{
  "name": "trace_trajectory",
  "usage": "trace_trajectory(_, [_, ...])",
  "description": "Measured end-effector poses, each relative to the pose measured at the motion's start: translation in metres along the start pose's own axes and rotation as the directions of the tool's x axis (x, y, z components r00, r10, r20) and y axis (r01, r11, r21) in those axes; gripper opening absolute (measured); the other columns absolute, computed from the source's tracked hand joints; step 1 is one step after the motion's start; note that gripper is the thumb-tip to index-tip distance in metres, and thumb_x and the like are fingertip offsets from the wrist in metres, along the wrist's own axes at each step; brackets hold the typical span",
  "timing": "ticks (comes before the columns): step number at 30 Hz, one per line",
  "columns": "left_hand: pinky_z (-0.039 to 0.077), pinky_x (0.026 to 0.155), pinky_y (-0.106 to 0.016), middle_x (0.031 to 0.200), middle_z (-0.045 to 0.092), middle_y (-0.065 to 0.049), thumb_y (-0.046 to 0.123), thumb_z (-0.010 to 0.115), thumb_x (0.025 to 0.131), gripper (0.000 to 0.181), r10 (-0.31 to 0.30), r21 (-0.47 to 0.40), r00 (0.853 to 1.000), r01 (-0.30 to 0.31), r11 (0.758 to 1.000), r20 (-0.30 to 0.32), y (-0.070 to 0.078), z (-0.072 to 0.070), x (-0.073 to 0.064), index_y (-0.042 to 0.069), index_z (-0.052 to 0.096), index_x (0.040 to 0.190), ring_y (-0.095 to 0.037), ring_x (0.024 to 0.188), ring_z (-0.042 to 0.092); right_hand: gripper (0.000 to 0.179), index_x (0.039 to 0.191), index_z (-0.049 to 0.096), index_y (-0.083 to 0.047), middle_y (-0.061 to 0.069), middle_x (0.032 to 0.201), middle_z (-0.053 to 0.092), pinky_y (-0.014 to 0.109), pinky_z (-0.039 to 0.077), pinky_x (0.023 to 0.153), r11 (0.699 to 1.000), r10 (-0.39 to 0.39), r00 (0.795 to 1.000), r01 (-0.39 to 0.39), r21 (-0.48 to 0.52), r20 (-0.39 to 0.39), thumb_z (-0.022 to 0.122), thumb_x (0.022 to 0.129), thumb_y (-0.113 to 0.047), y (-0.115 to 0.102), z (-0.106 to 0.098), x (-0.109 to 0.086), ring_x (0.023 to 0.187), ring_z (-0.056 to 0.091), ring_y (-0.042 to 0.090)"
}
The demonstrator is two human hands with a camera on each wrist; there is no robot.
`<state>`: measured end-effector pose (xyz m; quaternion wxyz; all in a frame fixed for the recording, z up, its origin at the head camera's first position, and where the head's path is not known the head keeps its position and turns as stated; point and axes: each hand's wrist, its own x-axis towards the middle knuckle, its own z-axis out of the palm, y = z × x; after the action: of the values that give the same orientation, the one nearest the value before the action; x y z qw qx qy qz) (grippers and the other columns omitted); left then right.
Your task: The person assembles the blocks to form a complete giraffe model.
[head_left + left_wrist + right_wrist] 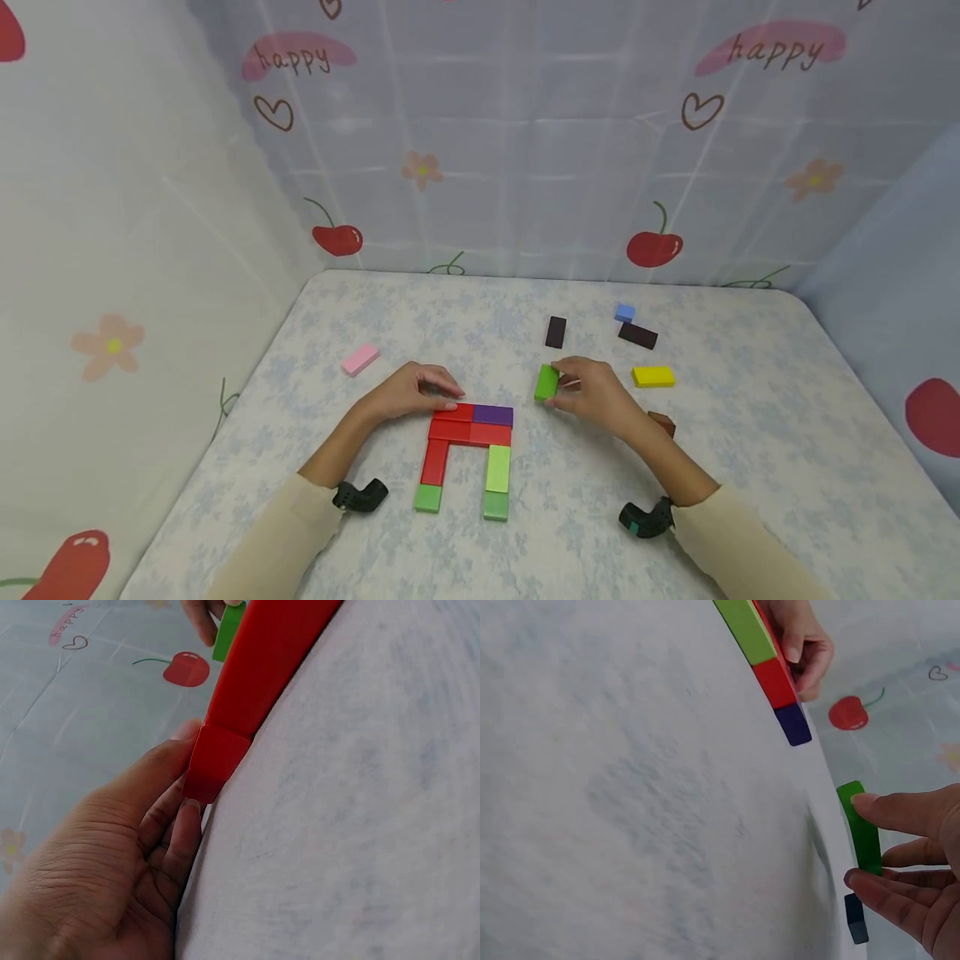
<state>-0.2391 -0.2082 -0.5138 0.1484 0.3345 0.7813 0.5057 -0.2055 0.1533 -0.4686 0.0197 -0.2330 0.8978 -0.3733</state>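
In the head view, my right hand (596,396) pinches a bright green block (547,382) between thumb and fingers, to the right of a flat figure of blocks. The right wrist view shows the thumb on one end of the green block and a finger near its other end. My left hand (411,392) is at the figure's upper left corner, thumb and a finger about the end of a red block (215,763). Beside this block lies a purple block (493,416). Below them are more red blocks (491,435), a light green block (498,468) and two green end blocks (427,498).
A pink block (361,360) lies at the left. Toward the back right are two black blocks (556,332), a small blue block (625,313) and a yellow block (653,377). A brown block (661,423) is partly hidden behind the right forearm. Patterned curtains surround the table.
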Motion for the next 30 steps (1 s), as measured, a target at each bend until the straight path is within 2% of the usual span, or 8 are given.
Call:
trace_trajectory(3, [0.053,0.081,-0.030,0.108,0.074,0.001,0.014,0.080,0.090,0.021,-0.010,0.007,1.000,0.010,1.000,0.003,0.000,0.000,0.000,0.015,0.081,0.111,-0.019,0.105,0.066,0.056,0.129,0.064,0.010,0.022,0.128,0.065,0.034,0.059,0.083,1.000,0.004,0.999,-0.003,-0.011,0.042,0.086,0.082,-0.008,-0.006,0.005,-0.007,0.098,0.070,0.027])
trace_trajectory(9, [0.053,0.082,-0.029,0.109,0.074,0.001,0.014,0.080,0.090,0.022,-0.015,0.034,1.000,0.015,0.999,0.010,0.000,-0.002,0.002,0.015,0.081,0.111,-0.017,0.105,0.065,0.053,0.126,0.068,0.006,0.016,0.124,0.068,0.035,0.059,0.083,0.999,-0.040,0.994,0.043,-0.029,0.102,0.087,0.081,-0.013,-0.017,0.014,-0.017,0.096,0.068,0.023])
trace_trajectory(14, [0.052,0.082,-0.029,0.111,0.073,-0.004,0.011,0.079,0.090,0.022,-0.026,0.035,1.000,0.025,0.999,0.018,0.001,-0.001,0.003,0.010,0.080,0.112,-0.020,0.107,0.065,0.048,0.121,0.072,-0.001,0.007,0.116,0.070,0.032,0.056,0.079,0.987,-0.103,0.988,0.116,-0.111,0.112,0.090,0.079,-0.018,-0.020,0.019,-0.020,0.091,0.064,0.019])
trace_trajectory(17, [0.052,0.083,-0.029,0.112,0.073,-0.008,0.007,0.078,0.090,0.022,-0.045,0.034,0.999,0.044,0.998,0.018,0.003,0.000,0.004,0.006,0.079,0.112,-0.023,0.107,0.065,0.047,0.119,0.073,-0.005,0.003,0.113,0.069,0.032,0.054,0.078,0.980,-0.114,0.987,0.130,-0.148,0.113,0.091,0.078,-0.019,-0.021,0.022,-0.021,0.090,0.061,0.017])
trace_trajectory(19, [0.052,0.083,-0.029,0.110,0.073,-0.010,0.005,0.078,0.090,0.021,-0.045,0.023,0.999,0.045,0.999,0.017,0.010,0.000,0.003,0.003,0.079,0.110,-0.023,0.106,0.065,0.046,0.118,0.072,-0.006,0.002,0.112,0.069,0.032,0.054,0.078,0.980,-0.108,0.987,0.126,-0.151,0.121,0.091,0.078,-0.019,-0.022,0.023,-0.021,0.090,0.060,0.017])
trace_trajectory(22, [0.053,0.083,-0.031,0.109,0.073,-0.005,0.009,0.079,0.090,0.020,-0.037,0.013,0.999,0.037,0.999,0.020,0.010,-0.001,0.002,0.008,0.081,0.109,-0.021,0.105,0.065,0.043,0.115,0.072,-0.008,0.000,0.110,0.068,0.032,0.054,0.079,0.984,-0.095,0.987,0.113,-0.141,0.129,0.090,0.078,-0.020,-0.024,0.025,-0.021,0.090,0.060,0.018])
trace_trajectory(26, [0.055,0.081,-0.031,0.108,0.073,0.001,0.017,0.080,0.090,0.019,-0.007,0.016,1.000,0.006,1.000,0.023,-0.001,-0.003,0.002,0.016,0.082,0.108,-0.018,0.105,0.066,0.039,0.111,0.071,-0.012,-0.003,0.110,0.068,0.033,0.053,0.080,0.984,-0.073,0.989,0.092,-0.151,0.126,0.090,0.078,-0.023,-0.027,0.028,-0.020,0.092,0.060,0.018])
trace_trajectory(30, [0.054,0.079,-0.029,0.107,0.073,0.000,0.016,0.080,0.090,0.018,-0.002,0.020,1.000,0.001,1.000,0.020,-0.001,-0.002,0.002,0.015,0.082,0.108,-0.018,0.103,0.066,0.038,0.108,0.071,-0.014,-0.003,0.110,0.067,0.034,0.053,0.079,0.982,-0.061,0.991,0.081,-0.169,0.118,0.091,0.077,-0.026,-0.030,0.030,-0.021,0.091,0.059,0.017])
